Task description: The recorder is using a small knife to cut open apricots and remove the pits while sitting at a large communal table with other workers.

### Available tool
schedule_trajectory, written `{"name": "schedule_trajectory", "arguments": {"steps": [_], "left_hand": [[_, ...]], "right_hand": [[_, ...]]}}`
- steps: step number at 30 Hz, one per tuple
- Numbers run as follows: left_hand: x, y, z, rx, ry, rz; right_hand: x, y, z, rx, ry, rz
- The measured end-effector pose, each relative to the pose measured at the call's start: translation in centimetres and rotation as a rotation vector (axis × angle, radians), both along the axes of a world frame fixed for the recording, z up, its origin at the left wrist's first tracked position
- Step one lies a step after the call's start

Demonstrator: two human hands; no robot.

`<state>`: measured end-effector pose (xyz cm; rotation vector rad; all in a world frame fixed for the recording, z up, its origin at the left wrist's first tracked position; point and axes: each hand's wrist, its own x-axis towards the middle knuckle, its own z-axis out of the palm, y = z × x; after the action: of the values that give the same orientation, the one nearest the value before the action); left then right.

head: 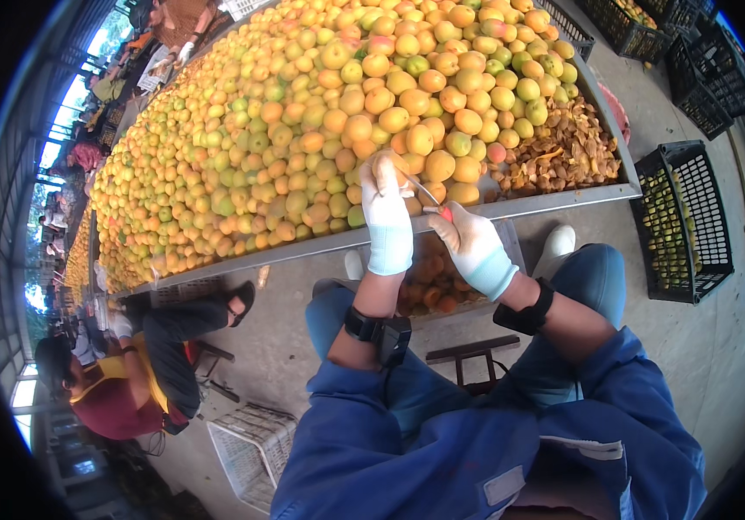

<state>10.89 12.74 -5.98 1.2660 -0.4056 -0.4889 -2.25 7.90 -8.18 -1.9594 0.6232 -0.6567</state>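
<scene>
My left hand [387, 208], in a white knit glove, is raised at the near edge of a large heap of apricots [307, 117]. Its fingers are closed around an apricot [397, 160], mostly hidden by the glove. In my right hand [476, 244], also gloved, is a small knife [446, 213] with a red handle. The thin blade points up and left, reaching to the fruit; whether it cuts the flesh cannot be made out. To the right of the heap, brown apricot pits [557, 159] lie piled in the corner of the metal-rimmed table [515, 208].
Below the table edge, between my knees, is a container of orange fruit pieces [437, 279]. A black plastic crate [684, 221] holding green-yellow fruit stands at right. At left sit a co-worker [125, 396] and a white crate [252, 448]. More crates [697, 84] line the upper right.
</scene>
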Motion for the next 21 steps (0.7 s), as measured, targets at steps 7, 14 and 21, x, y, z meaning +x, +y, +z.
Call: {"name": "schedule_trajectory", "arguments": {"steps": [7, 14, 21], "left_hand": [[0.7, 0.2, -1.5, -0.121, 0.624, -0.187], [1.1, 0.7, -1.8, -0.002, 0.512, -0.194], [2.6, 0.6, -0.8, 0.217, 0.385, -0.205]], "right_hand": [[0.1, 0.3, -0.8, -0.071, 0.127, -0.045], [0.4, -0.1, -1.3, -0.200, 0.137, -0.052], [0.1, -1.0, -0.7, -0.102, 0.082, 0.008]]}}
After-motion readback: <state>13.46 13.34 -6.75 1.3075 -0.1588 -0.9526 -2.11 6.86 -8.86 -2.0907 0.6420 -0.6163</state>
